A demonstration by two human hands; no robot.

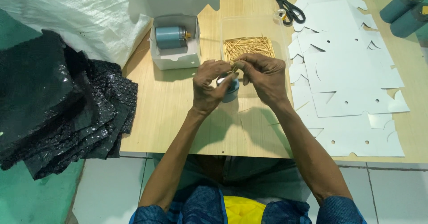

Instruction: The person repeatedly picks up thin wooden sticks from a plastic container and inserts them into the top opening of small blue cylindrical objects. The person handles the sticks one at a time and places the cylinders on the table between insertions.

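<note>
The left hand [209, 85] is gripping a small blue-grey cylinder [230, 89] just above the bench [178, 117] at its middle, while the right hand [263, 76] is pinching thin wooden sticks [235, 66] at its top. Leaning sideways, a stick could snap or slip into the clear tray [249, 45] beyond.

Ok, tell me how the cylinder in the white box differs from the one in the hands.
The boxed cylinder lies on its side, untouched, in the open white box. The held cylinder stands upright, gripped by the left hand, with the right hand at its top. Both are grey-blue.
</note>
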